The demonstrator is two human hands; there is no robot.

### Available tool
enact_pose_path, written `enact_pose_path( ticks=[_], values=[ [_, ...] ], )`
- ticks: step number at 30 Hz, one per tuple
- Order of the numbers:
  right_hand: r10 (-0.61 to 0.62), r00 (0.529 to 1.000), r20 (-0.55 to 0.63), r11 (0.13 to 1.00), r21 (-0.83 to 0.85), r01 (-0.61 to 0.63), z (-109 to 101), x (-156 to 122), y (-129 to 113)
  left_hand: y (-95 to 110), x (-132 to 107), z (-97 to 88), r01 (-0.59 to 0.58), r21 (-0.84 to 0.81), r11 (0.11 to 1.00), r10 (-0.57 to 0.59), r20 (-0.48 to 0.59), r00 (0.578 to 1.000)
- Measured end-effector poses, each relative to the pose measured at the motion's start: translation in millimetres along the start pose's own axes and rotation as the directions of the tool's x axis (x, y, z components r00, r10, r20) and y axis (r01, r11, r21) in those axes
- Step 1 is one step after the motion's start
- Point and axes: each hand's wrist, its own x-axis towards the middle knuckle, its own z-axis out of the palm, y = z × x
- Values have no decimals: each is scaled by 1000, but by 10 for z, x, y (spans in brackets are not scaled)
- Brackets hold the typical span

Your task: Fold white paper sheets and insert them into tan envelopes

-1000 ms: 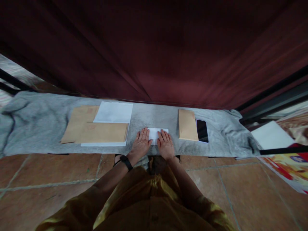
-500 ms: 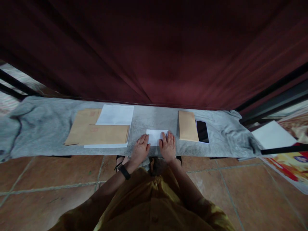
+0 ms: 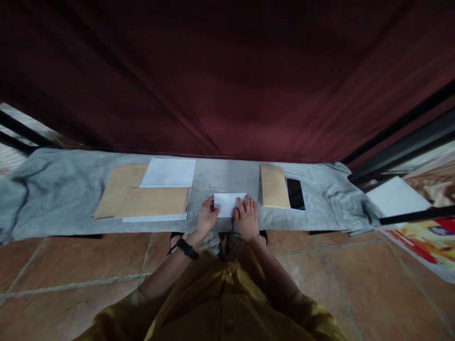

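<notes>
A small folded white sheet of paper (image 3: 227, 204) lies in front of me on the grey cloth. My left hand (image 3: 208, 215) pinches its left edge between thumb and fingers. My right hand (image 3: 246, 217) rests flat on the sheet's right part, fingers stretched out and somewhat apart. To the left are brown envelopes (image 3: 156, 201), partly on top of larger white paper sheets (image 3: 168, 173). A brown envelope (image 3: 274, 187) lies to the right of my right hand.
The grey cloth (image 3: 227, 175) covers a narrow table or bench. A phone (image 3: 295, 194) lies beside the right envelope. A dark red curtain (image 3: 227, 94) hangs along the far edge. Black metal bars (image 3: 401, 132) and a white sheet (image 3: 398, 196) are at the right.
My left hand has gone from lying flat by the paper's left edge to pinching that edge. My right hand stays flat on the paper. The view has shifted slightly.
</notes>
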Motion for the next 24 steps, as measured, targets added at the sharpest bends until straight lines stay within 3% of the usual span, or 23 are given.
enact_pose_path(
  ticks=[4, 8, 10, 13, 15, 18, 24],
  values=[
    [-12, 1000, -18, 1000, 17, 12, 23, -14, 25, 43, -44, -12, 116, -4, 993, -115, 62, 991],
    [-35, 999, -24, 999, 26, 35, 24, -36, 62, 114, -140, -25, 167, -65, 984, -156, 151, 976],
    [-52, 998, -21, 998, 31, 52, 15, -50, 81, 148, -173, -36, 124, -19, 992, -120, 157, 980],
    [-81, 997, -15, 996, 36, 82, -5, -70, 102, 197, -220, -60, -91, 192, 977, 64, 144, 988],
    [-100, 995, -12, 994, 36, 100, -20, -78, 110, 229, -263, -76, -229, 356, 906, 182, 161, 970],
    [-117, 993, -3, 993, 34, 117, -38, -82, 115, 273, -341, -94, -336, 550, 764, 249, 228, 941],
    [-129, 992, -6, 991, 29, 129, -21, -89, 133, 321, -442, -109, -485, 731, 479, 342, 354, 871]
  ],
)
